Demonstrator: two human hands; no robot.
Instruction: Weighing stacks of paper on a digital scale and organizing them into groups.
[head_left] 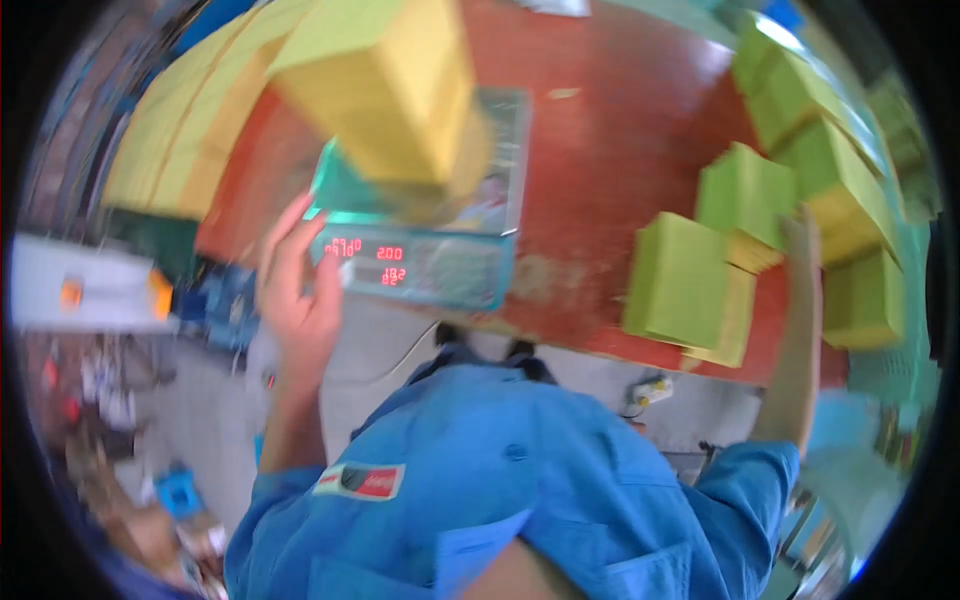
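Note:
A tall yellow block-shaped stack (400, 95), blurred, stands over a digital scale (460, 270) with a lit red display. My left hand (300, 275) is beside the scale's left front corner, its fingers apart and nothing in them. On the right, my right hand (800, 235) is against the right side of a yellow-green block (745, 195); its fingers are blurred and partly hidden, so I cannot make out whether it grips. Another yellow-green block (678, 280) sits just left of that one, near the table's front edge.
The red tabletop (620, 110) carries more yellow blocks (190, 120) in a row at the far left. Several yellow-green blocks (835, 190) line the right edge. Below the table, a power strip (652, 390) lies on the grey floor, and a cable (400, 360) runs there.

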